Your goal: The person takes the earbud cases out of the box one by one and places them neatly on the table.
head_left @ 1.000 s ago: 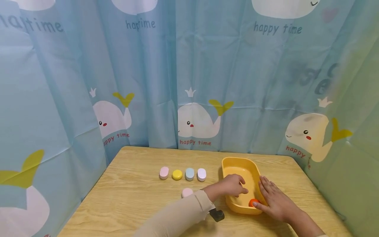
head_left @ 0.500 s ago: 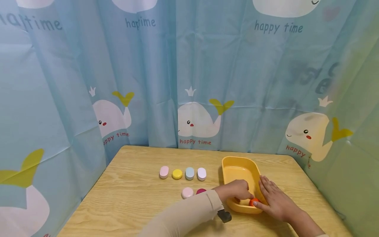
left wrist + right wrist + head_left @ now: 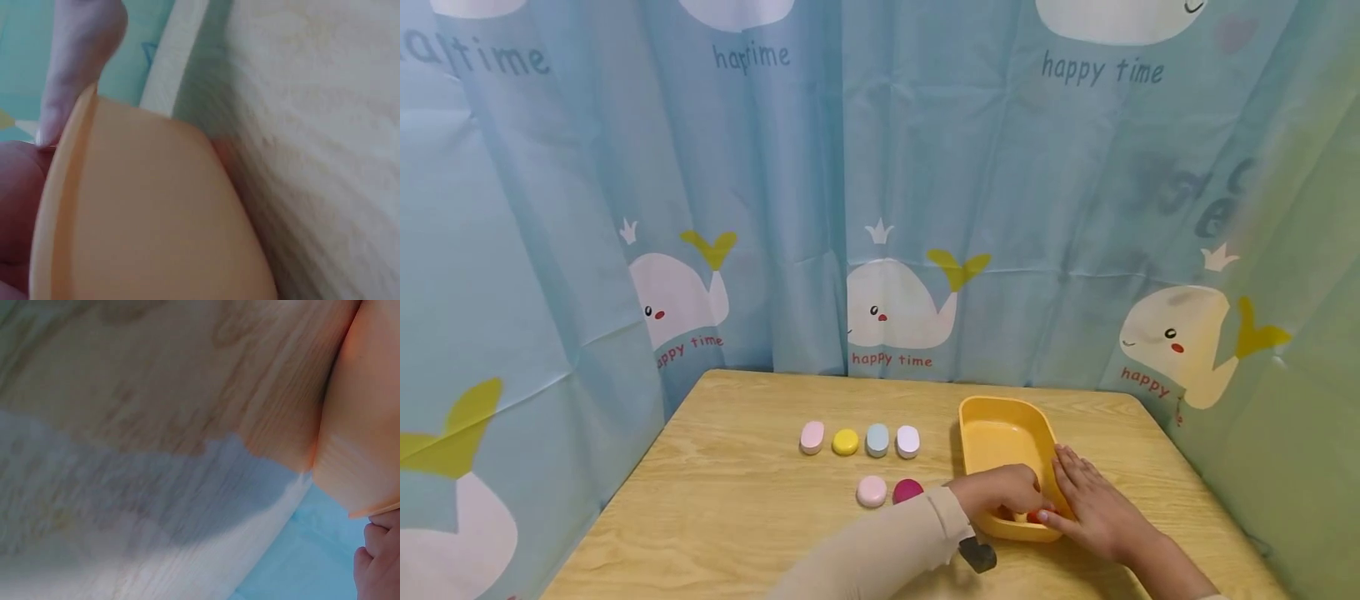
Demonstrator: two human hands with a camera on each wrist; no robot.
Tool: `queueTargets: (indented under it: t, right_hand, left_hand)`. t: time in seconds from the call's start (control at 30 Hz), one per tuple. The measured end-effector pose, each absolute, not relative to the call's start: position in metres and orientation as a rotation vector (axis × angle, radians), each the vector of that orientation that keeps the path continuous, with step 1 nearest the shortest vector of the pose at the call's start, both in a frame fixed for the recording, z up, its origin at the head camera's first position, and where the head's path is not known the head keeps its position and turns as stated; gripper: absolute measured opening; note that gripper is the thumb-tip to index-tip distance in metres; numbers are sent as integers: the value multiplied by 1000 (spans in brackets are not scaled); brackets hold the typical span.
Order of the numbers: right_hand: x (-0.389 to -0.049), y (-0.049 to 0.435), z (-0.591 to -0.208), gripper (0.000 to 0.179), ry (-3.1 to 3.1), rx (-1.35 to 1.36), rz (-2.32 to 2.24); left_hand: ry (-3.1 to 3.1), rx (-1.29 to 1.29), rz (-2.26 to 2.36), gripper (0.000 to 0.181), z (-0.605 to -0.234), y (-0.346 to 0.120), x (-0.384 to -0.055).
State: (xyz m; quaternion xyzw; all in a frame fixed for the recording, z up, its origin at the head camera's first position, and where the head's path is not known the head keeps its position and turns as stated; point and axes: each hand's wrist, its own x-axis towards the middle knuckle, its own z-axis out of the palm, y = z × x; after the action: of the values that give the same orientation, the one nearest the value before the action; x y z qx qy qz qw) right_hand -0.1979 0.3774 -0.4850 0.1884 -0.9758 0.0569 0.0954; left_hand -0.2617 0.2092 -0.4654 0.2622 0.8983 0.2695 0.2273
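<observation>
My left hand (image 3: 1003, 489) reaches into the front end of a yellow-orange tray (image 3: 973, 433). Its bent index finger overlaps a small orange-red rounded piece (image 3: 1033, 517) there; I cannot tell whether the fingers grip it. My right hand (image 3: 1101, 512) lies along the tray's right side with straight fingers. Its thumb reaches over the front right rim, close to the piece. In the left wrist view the thumb (image 3: 81, 56) crosses the rim. The right wrist view shows the tray's outer wall (image 3: 362, 425) and curled knuckles (image 3: 378, 550) beyond the rim.
Left of the tray stands a back row: a pink oval piece (image 3: 812, 437), a yellow round one (image 3: 846, 442), a grey-blue oval (image 3: 877, 440) and a lilac oval (image 3: 907, 442). A pale pink round (image 3: 872, 492) and a magenta round (image 3: 907, 490) lie nearer. Whale-print curtains (image 3: 910, 167) surround the wooden table (image 3: 722, 500).
My left hand has moved right and toward the tray's front end, its index finger now over the orange-red piece. The magenta round has come into view. My right hand has stayed in place.
</observation>
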Motion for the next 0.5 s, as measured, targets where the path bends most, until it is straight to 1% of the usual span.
queueTargets:
  t: [0.13, 0.5]
  right_hand:
    - [-198, 377, -485, 87, -2900, 542, 168]
    - [-196, 377, -484, 86, -2876, 559, 176]
  left_hand:
    - [2443, 768, 755, 22, -464, 210, -260]
    - [2361, 791, 857, 24, -470, 213, -264]
